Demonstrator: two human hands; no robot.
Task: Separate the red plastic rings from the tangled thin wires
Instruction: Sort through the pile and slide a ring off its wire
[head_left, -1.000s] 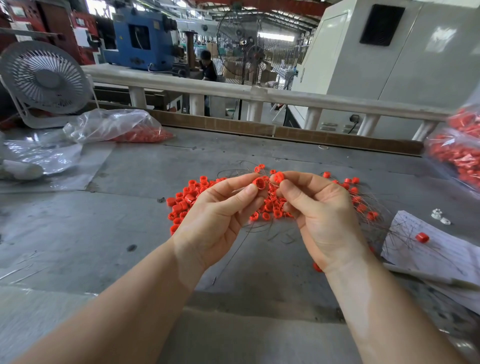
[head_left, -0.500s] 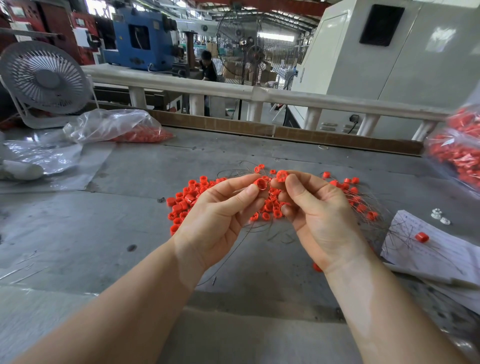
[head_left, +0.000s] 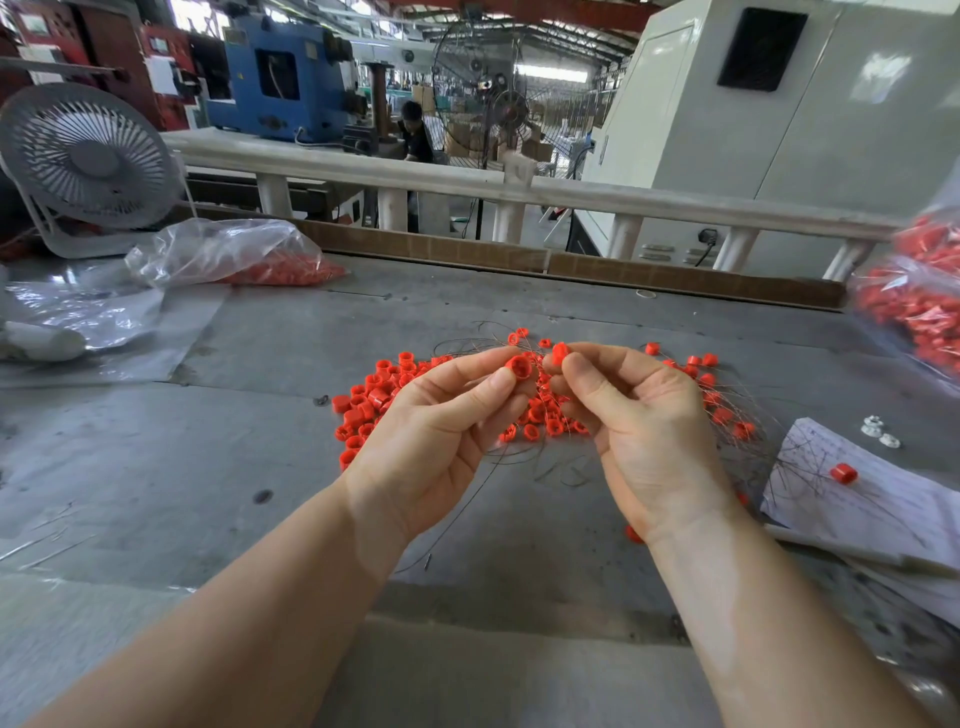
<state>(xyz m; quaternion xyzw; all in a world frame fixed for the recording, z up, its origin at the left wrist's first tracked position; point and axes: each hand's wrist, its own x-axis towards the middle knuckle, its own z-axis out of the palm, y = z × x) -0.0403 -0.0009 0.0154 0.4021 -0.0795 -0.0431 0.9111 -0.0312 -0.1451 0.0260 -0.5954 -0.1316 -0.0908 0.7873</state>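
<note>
My left hand (head_left: 441, 431) pinches a red plastic ring (head_left: 519, 367) between thumb and forefinger, its hole facing me. My right hand (head_left: 644, 431) pinches a second red ring (head_left: 559, 353) right beside it. Both hands are raised above a heap of loose red rings (head_left: 371, 400) on the grey table (head_left: 208, 467). More rings threaded on tangled thin wires (head_left: 727, 410) lie to the right, partly hidden behind my right hand. A thin wire (head_left: 467, 509) trails down below my left hand.
Clear bags of red rings lie at the back left (head_left: 234, 260) and at the right edge (head_left: 919, 306). A white fan (head_left: 88, 161) stands far left. Papers (head_left: 872, 499) with one red ring (head_left: 842, 474) and small white parts (head_left: 878, 432) lie at the right.
My right thumb has slid up toward its ring and the two rings have come a little closer. The hands have otherwise stayed in place.
</note>
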